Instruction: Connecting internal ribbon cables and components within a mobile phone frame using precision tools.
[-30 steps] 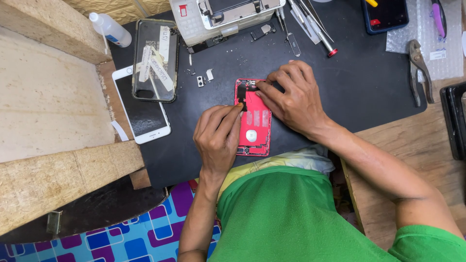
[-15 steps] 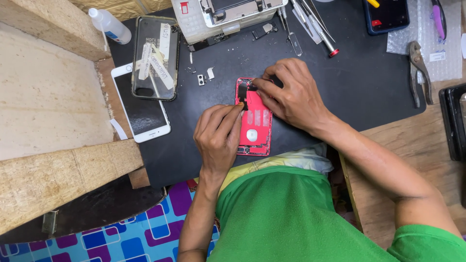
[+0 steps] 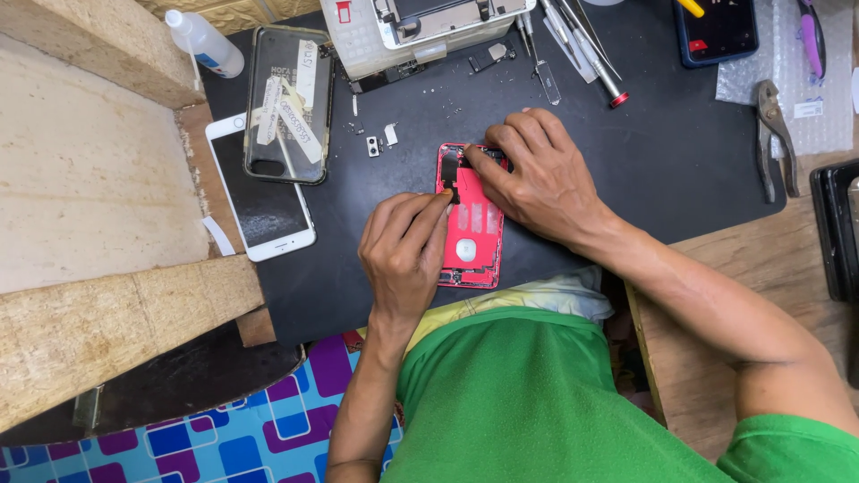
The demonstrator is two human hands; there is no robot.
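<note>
Now I see red phone housing (image 3: 472,234) long axis near-far; left hand (image 3: 403,255) pinching its left edge, right hand (image 3: 537,179) fingertips pressing far end, nearer.

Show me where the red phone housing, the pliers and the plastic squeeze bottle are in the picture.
red phone housing (image 3: 472,255): head view, on its lower inside surface.
pliers (image 3: 774,134): head view, on the handles, right side of the mat.
plastic squeeze bottle (image 3: 208,42): head view, on its clear body.

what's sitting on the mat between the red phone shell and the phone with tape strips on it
In the head view, two small loose parts lie on the black mat between the red phone shell and the taped phone.
</note>
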